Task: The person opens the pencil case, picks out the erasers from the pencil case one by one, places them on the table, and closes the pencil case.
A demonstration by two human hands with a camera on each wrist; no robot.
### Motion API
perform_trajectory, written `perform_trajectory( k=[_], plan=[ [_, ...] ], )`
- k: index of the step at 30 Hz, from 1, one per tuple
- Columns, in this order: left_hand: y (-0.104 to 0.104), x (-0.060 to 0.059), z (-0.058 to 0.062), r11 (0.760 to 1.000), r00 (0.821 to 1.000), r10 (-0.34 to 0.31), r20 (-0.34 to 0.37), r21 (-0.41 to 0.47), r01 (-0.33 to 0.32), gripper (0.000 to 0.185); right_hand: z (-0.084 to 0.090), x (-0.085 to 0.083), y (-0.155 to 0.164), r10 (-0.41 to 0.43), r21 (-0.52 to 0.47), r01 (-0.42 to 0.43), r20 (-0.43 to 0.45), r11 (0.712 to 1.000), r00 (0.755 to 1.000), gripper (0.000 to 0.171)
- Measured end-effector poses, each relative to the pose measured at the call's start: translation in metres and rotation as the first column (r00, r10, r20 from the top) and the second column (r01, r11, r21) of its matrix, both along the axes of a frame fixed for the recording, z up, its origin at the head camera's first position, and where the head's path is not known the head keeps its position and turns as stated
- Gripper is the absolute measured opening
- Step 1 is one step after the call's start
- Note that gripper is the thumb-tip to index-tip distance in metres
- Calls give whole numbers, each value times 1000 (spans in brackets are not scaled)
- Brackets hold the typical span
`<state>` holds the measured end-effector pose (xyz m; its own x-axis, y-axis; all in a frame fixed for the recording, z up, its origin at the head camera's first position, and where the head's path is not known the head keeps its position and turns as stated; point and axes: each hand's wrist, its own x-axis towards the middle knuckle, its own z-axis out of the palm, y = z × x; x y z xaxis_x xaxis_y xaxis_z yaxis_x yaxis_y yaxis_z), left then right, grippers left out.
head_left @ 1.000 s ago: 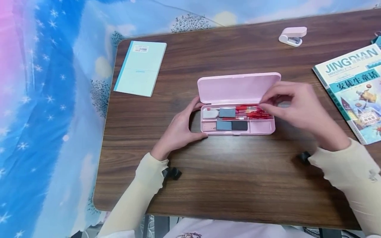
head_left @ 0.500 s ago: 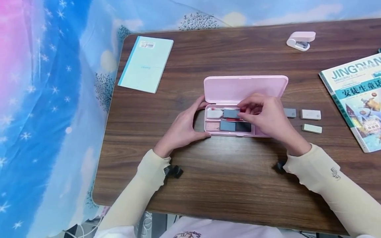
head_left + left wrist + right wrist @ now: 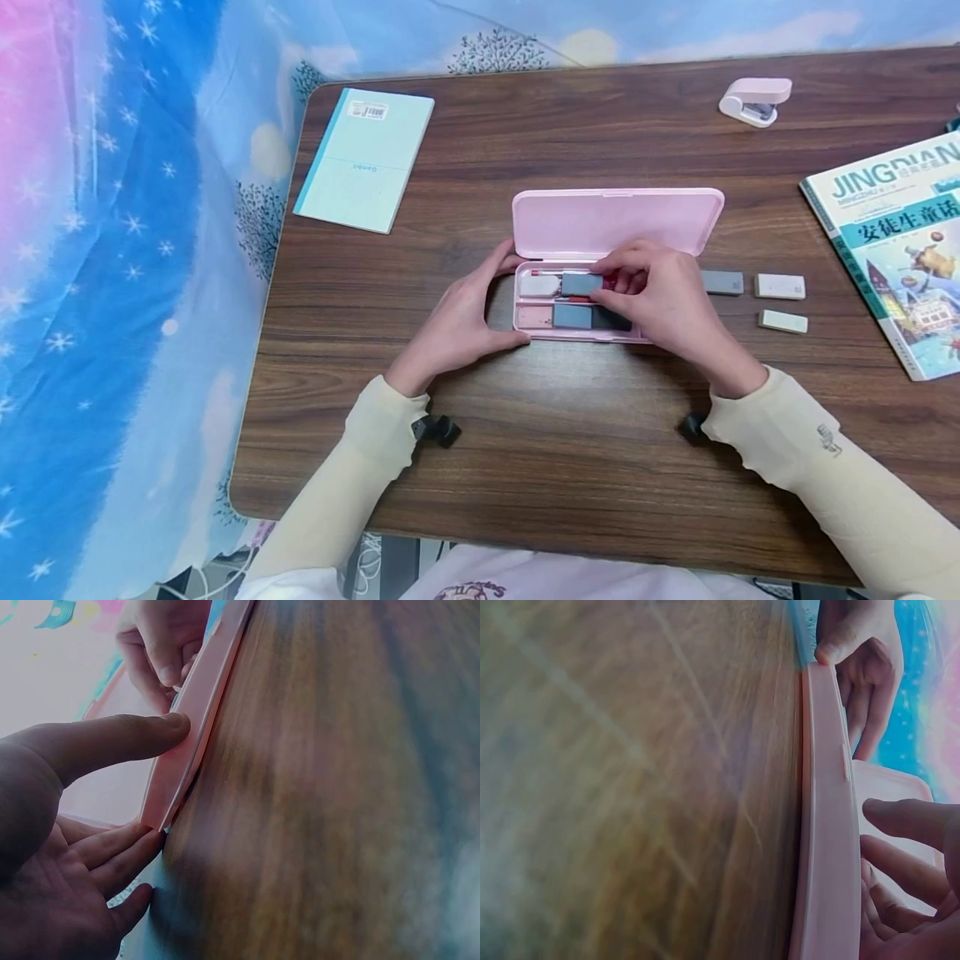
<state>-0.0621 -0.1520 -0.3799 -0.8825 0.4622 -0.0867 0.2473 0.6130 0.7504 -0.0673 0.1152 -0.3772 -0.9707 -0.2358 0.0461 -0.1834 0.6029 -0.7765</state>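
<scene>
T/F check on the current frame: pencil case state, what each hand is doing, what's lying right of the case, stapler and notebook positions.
1. The pink pencil case lies open, its lid tipped back. True.
2. The left hand lies flat on the table, away from the case. False: thumb and fingers grip the case's left end.
3. The right hand reaches into the case tray. True.
4. Three erasers lie on the table right of the case. True.
5. The pink stapler sits inside the case. False: it stands on the table beyond the case, far right.
6. The light blue notebook lies under the case. False: it lies apart, at the far left corner.
</scene>
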Motion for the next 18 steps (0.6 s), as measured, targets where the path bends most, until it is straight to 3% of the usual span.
perform_trajectory(
  k=[10, 18],
  plan=[
    [1, -1, 0, 1000, 1000, 0, 3, 0, 0, 113, 1, 0, -3, 36, 86, -33, -40, 996, 999, 20],
    [1, 0, 1, 1000, 1000, 8, 15, -6, -8, 113, 4, -1, 0, 43, 44, -41, -58, 998, 997, 19]
  ],
)
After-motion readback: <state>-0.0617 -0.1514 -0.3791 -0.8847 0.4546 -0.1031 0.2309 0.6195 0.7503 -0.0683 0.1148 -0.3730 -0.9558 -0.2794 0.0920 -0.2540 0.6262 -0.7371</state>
